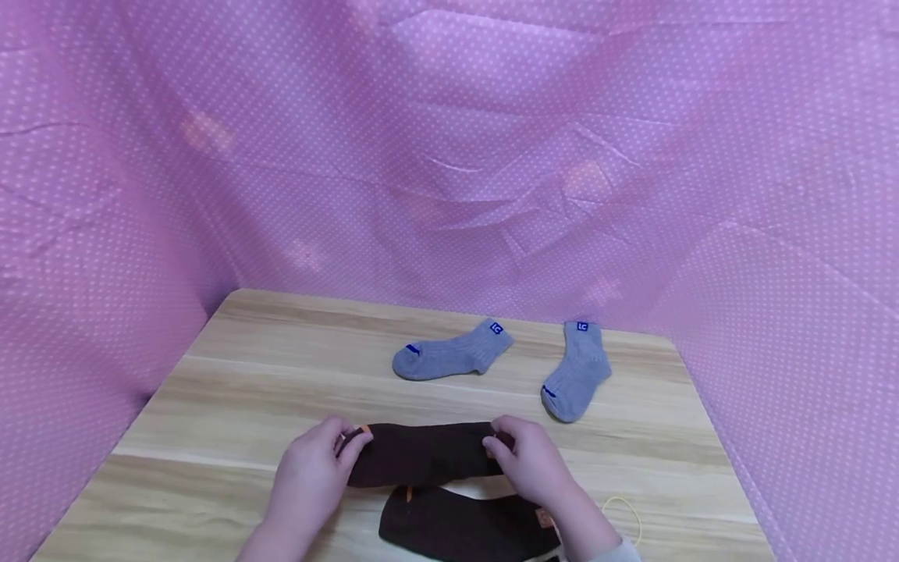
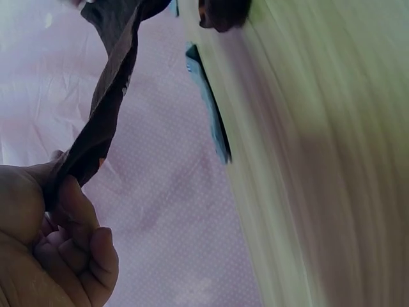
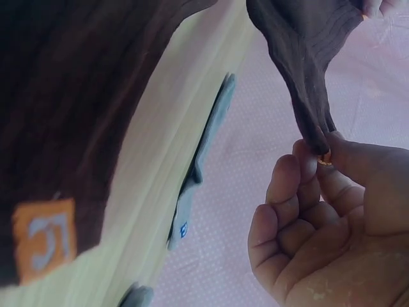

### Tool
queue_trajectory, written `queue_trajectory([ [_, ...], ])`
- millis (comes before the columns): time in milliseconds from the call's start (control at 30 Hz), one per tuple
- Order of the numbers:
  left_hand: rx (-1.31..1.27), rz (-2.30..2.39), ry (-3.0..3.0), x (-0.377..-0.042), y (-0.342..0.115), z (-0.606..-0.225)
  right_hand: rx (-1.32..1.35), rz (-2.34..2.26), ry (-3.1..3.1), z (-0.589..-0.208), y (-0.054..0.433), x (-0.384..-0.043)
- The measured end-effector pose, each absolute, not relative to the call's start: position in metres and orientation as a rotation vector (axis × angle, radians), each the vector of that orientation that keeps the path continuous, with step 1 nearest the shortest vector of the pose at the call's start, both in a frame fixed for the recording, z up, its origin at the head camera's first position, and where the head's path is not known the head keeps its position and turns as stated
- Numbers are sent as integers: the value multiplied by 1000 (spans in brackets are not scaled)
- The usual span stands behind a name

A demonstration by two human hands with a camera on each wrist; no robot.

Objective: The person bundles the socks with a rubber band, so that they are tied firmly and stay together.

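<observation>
A dark brown sock (image 1: 421,454) is stretched level between both hands, above the table. My left hand (image 1: 309,472) pinches its left end, by a small orange mark, between thumb and fingers. At the other end, my right hand (image 1: 530,460) pinches the cuff, where a bit of orange shows under the thumb in the right wrist view. A second dark brown sock (image 1: 463,524) lies on the table just below the held one, with an orange label (image 3: 45,240) at its cuff. The right forearm partly covers that cuff in the head view.
Two grey socks with blue labels lie toward the back of the wooden table (image 1: 232,406): one grey sock (image 1: 449,357) in the middle, another grey sock (image 1: 577,371) to its right. A thin yellow loop (image 1: 635,511) lies beside the right forearm. Pink dotted cloth (image 1: 449,156) surrounds the table.
</observation>
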State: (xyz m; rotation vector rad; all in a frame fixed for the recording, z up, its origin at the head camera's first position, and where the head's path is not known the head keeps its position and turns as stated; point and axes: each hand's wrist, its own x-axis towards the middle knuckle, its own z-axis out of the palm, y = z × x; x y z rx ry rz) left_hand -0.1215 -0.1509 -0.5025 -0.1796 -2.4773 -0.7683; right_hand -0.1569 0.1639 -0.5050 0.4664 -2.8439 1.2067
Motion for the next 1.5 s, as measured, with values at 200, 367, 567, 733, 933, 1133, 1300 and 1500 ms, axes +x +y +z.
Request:
queue_trajectory([
  [200, -177, -930, -2522, -122, -138, -498, 349, 1334, -2866, -504, 181, -147],
  [367, -154, -1040, -2610, -120, -130, -499, 276, 1385, -2853, -504, 193, -140],
  [567, -143, -1141, -2681, -116, -125, -501, 212, 1462, -2822, -505, 204, -131],
  [733, -147, -1154, -2712, -116, -119, -502, 221, 1441, -2816, -505, 210, -126],
  [933, -144, -1192, -2751, -117, -114, -504, 160, 1487, -2844, -505, 219, -119],
  [1133, -177, -1246, -2777, -116, -108, -509, 169, 1518, -2895, -508, 229, -114],
  [1300, -200, -1227, -2801, -115, -105, -514, 200, 1529, -2926, -511, 235, -110],
  [1500, -194, -1219, -2827, -115, -102, -516, 242, 1557, -2950, -514, 240, -108],
])
